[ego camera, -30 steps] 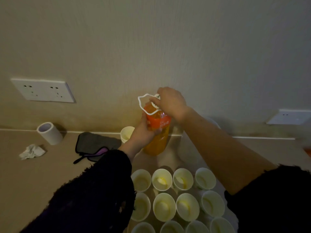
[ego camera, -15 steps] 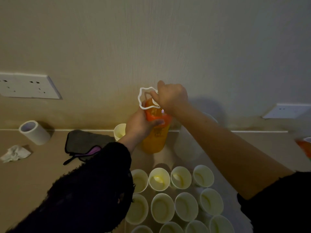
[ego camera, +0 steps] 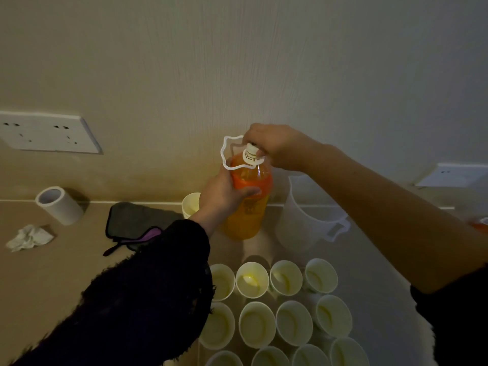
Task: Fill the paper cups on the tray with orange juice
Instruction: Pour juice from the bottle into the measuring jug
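Here, the left hand (ego camera: 224,199) reaches up out of a dark sleeve (ego camera: 148,286) and curls round the orange label band of the orange juice bottle (ego camera: 245,220), thumb across the front. The right hand (ego camera: 274,146) comes in from 3 o'clock on a bare forearm, fingertips pinching the white cap (ego camera: 250,154). The bottle stands upright and nearly full, with a white carry loop (ego camera: 229,154) jutting at 9 o'clock of its neck. Paper cups (ego camera: 252,280) cluster at its 6 o'clock, pale yellow inside. A translucent jug (ego camera: 303,223) stands at 3 o'clock.
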Demonstrator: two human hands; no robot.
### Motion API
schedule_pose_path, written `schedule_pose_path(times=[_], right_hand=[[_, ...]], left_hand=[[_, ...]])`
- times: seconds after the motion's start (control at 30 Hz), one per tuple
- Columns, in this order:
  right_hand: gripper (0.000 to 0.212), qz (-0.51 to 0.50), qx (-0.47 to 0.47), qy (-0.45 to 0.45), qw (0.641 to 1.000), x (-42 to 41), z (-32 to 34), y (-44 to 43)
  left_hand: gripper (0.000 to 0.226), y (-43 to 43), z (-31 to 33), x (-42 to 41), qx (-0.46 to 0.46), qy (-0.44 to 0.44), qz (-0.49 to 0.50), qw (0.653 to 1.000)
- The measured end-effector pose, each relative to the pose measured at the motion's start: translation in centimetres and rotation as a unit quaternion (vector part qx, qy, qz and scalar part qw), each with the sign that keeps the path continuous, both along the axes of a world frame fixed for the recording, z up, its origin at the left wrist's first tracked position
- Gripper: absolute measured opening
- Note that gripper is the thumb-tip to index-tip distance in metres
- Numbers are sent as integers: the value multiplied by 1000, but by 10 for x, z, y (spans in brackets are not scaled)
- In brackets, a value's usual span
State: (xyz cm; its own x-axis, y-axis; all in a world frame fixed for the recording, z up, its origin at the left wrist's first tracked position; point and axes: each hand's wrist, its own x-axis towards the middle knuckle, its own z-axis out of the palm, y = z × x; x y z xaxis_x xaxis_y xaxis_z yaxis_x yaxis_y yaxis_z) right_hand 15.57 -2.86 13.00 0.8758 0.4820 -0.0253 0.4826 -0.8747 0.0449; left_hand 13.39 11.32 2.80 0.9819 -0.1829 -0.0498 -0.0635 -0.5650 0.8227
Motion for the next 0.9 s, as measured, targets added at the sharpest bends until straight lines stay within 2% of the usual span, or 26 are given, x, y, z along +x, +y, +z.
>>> schedule_pose_path(times=[0.23, 0.33, 0.4, 0.53, 0.67, 0.77, 0.9], right_hand=[[35, -80, 84, 38, 993, -1, 11, 12], [24, -109, 112, 17, 988, -1, 13, 18], [22, -103, 102, 14, 989, -2, 16, 20], [38, -100, 86, 31, 991, -3, 21, 18], [32, -112, 69, 43, 990, -1, 21, 16], [35, -117, 38, 19, 992, -3, 23, 17], [35, -98, 38, 44, 994, -5, 22, 19]], left_hand=[[79, 2, 3, -1, 3, -9, -9, 1000], [79, 1, 5, -3, -3, -8, -10, 1000], [79, 2, 6, -2, -10, -9, -13, 1000], [79, 2, 6, -1, -5, -3, -18, 1000], [80, 2, 6, -2, 2, -9, -18, 1000], [79, 2, 6, -2, -2, -5, -22, 1000], [82, 2, 6, -2, 13, -9, -16, 1000]])
